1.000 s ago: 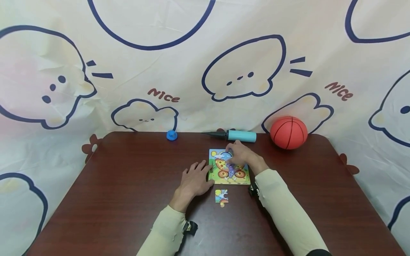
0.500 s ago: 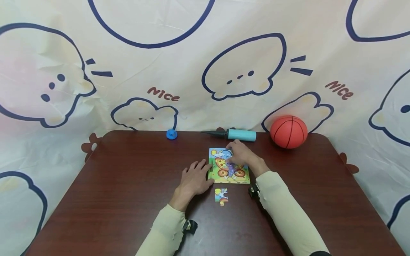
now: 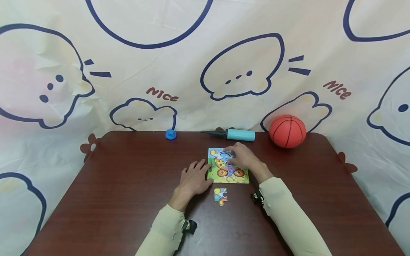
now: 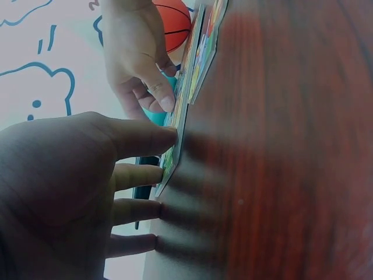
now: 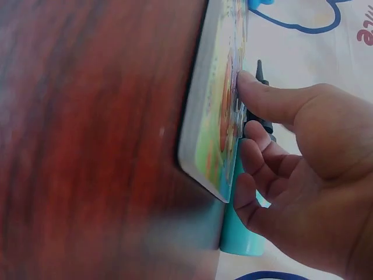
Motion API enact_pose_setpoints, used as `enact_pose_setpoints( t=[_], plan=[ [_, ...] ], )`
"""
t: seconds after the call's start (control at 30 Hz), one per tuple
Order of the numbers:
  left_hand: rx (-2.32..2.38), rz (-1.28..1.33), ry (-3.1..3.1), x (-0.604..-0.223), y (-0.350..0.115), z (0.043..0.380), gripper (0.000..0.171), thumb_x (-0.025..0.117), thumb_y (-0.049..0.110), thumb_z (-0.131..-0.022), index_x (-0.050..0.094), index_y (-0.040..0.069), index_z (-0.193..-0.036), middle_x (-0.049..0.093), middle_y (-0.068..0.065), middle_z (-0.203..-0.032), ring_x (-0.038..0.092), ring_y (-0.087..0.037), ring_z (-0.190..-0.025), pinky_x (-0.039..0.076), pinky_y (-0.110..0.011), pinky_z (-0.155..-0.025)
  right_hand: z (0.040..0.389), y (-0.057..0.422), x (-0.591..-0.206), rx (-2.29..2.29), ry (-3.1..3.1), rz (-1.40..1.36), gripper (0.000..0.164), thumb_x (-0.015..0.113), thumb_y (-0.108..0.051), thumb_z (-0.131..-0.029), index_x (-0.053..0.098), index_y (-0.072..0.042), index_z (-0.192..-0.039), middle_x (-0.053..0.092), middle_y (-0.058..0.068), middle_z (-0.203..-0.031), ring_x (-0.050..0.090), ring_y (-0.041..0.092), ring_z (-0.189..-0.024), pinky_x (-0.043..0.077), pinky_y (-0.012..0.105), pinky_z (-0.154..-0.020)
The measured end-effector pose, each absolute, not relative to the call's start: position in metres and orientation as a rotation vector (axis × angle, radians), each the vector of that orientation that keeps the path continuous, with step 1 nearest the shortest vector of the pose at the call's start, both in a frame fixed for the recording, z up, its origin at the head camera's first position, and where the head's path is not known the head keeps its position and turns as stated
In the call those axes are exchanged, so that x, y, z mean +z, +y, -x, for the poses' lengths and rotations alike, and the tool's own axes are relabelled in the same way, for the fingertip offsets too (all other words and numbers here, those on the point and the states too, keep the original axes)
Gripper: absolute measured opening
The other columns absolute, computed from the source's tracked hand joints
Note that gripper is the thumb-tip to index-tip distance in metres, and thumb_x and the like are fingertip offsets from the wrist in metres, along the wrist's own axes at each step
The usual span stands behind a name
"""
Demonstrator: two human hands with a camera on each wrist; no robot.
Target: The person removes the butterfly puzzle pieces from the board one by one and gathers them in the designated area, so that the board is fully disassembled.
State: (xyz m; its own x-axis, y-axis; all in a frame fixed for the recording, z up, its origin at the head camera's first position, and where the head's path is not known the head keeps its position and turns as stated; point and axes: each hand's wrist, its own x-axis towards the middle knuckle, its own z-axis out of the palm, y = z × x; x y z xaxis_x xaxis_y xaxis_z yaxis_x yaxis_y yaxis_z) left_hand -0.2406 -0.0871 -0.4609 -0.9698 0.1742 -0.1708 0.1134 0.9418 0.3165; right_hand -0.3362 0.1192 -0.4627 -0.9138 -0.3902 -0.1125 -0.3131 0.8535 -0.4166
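A square cardboard jigsaw puzzle (image 3: 231, 180) with a cartoon butterfly picture lies on the table. My left hand (image 3: 195, 178) rests at its left edge, fingers spread and fairly straight; in the left wrist view the thumb and fingertips (image 4: 166, 137) meet the board's side. Over the upper right of the puzzle is my right hand (image 3: 245, 157), its thumb and index finger set about a blue puzzle piece (image 3: 228, 155) with a rainbow on it. The right wrist view shows the thumb on the picture and the other fingers curled. One loose puzzle piece (image 3: 220, 195) lies just in front of the puzzle.
Along the back edge of the brown table (image 3: 128, 177) stand a blue round object (image 3: 171, 134), a turquoise hand pump (image 3: 240, 135) with a black nozzle, and a red toy basketball (image 3: 287, 131). A printed cloth (image 3: 185, 71) hangs behind the table.
My right wrist and forearm have shifted a little to the right and nearer, while the thumb and index finger stay on the puzzle's upper part. The left hand and the loose piece keep their places.
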Motion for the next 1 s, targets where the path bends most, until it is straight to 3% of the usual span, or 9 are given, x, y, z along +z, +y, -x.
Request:
enact_pose_setpoints(
  t=[0.3,0.7,1.0],
  plan=[
    [0.464,-0.232,2.902,-0.462,-0.086,0.241,0.059,0.059,0.045,-0.092,0.045,0.025,-0.145,0.033,-0.006,-0.157,0.028,-0.033,-0.145,0.026,-0.062,-0.112,0.335,0.125,-0.458,-0.587,2.800,0.508,0.051,0.071,-0.027,-0.088,0.058,-0.012,-0.135,0.051,0.009,-0.117,0.049,0.020,-0.097,0.046,0.036,-0.085],
    [0.481,-0.236,2.905,-0.461,-0.086,0.240,0.059,0.059,0.044,-0.091,0.045,0.025,-0.145,0.033,-0.006,-0.158,0.027,-0.033,-0.145,0.026,-0.061,-0.112,0.334,0.136,-0.459,-0.689,2.785,0.516,0.047,0.074,-0.032,-0.085,0.061,-0.013,-0.127,0.051,0.008,-0.117,0.052,0.022,-0.102,0.047,0.041,-0.094],
    [0.473,-0.237,2.901,-0.460,-0.089,0.239,0.060,0.059,0.043,-0.091,0.045,0.024,-0.146,0.034,-0.007,-0.157,0.028,-0.033,-0.145,0.026,-0.061,-0.112,0.317,0.142,-0.454,-0.790,2.812,0.510,0.046,0.077,-0.034,-0.082,0.060,-0.017,-0.121,0.052,0.005,-0.115,0.052,0.021,-0.103,0.051,0.039,-0.089]
  ],
)
